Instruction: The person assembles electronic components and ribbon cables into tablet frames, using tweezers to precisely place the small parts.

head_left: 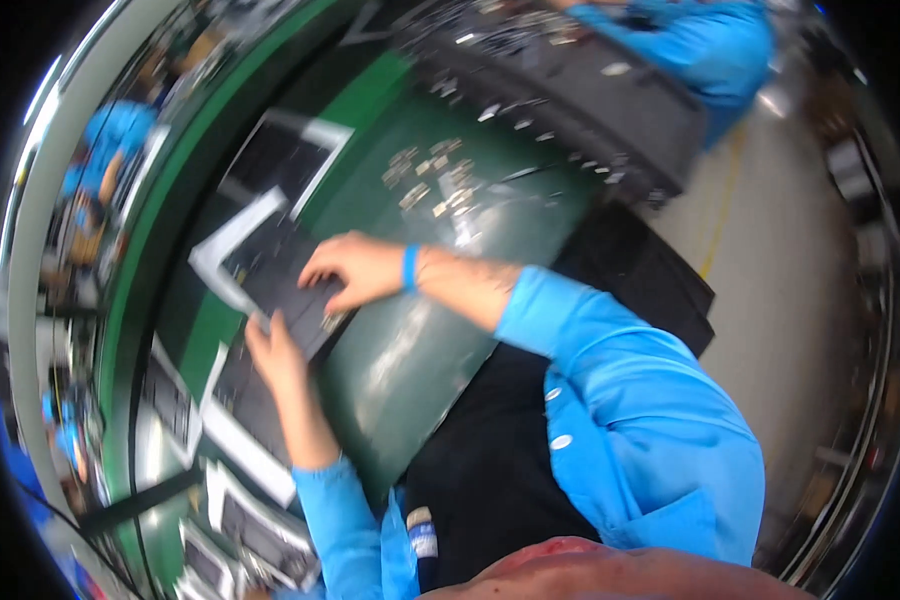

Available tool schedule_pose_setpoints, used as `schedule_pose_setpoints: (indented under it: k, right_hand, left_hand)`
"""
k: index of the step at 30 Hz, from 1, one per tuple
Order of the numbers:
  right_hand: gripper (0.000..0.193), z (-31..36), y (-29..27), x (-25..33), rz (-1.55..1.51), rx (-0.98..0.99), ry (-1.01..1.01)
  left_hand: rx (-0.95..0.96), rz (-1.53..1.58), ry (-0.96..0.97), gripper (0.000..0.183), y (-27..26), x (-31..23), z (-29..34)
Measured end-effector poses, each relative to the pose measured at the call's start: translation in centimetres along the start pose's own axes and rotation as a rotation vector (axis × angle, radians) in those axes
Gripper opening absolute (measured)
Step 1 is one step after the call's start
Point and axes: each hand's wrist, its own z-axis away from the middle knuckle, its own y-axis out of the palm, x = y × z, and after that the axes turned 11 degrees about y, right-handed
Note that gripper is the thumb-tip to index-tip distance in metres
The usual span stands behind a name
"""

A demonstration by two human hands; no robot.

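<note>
A dark flat panel (pixel 288 268) with a white border along its far left side lies on the green bench in front of me. My left hand (pixel 280 360) grips its near edge, fingers and thumb pointing away from me. Over the panel's right part hovers my right hand (pixel 365 268), thumb and fingers curved and apart, with nothing visible between them; a blue band circles that wrist. A small pale part (pixel 332 322) shows at the panel's edge below the right thumb. Motion blurs the finer details.
Several small tan parts (pixel 440 175) lie scattered on the green bench top (pixel 400 340). Another white-edged panel (pixel 285 160) sits beyond mine, more (pixel 255 530) at lower left. A grey work surface (pixel 570 90) holds small parts; a co-worker's blue sleeve (pixel 680 50) is beside it.
</note>
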Motion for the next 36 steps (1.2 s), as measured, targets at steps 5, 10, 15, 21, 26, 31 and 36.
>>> schedule_pose_setpoints:
  k: [5,10,15,21,26,31,36]
  right_hand:
    - [0.052,-0.6,1.3,0.7,0.034,0.007,0.013]
    - [0.067,-0.7,2.0,-0.6,-0.287,-0.195,0.218]
    - [0.056,-0.8,1.8,-1.3,-0.413,-0.207,0.312]
    - [0.047,-1.3,2.0,-0.8,-0.267,-0.094,0.27]
    - [0.043,-1.3,1.5,-0.7,-0.264,-0.103,0.328]
    - [0.04,-0.8,1.6,-1.6,-0.248,-0.127,0.335]
    - [0.035,-1.2,2.0,-1.1,-0.209,-0.111,0.321]
  left_hand:
    - [-0.026,0.385,-0.226,0.034,-0.6,-0.3,0.9]
    - [-0.118,0.653,-0.33,0.028,-0.5,1.2,-0.4]
    - [-0.227,0.692,-0.301,0.026,-2.9,4.0,-5.5]
    - [-0.28,0.537,-0.375,0.026,-7.8,11.2,-14.7]
    - [-0.229,0.243,-0.324,0.035,-9.2,13.8,-17.4]
    - [-0.341,-0.696,-0.024,0.047,-5.7,9.2,-15.9]
    - [0.188,-0.478,0.485,0.047,-1.0,4.8,-13.6]
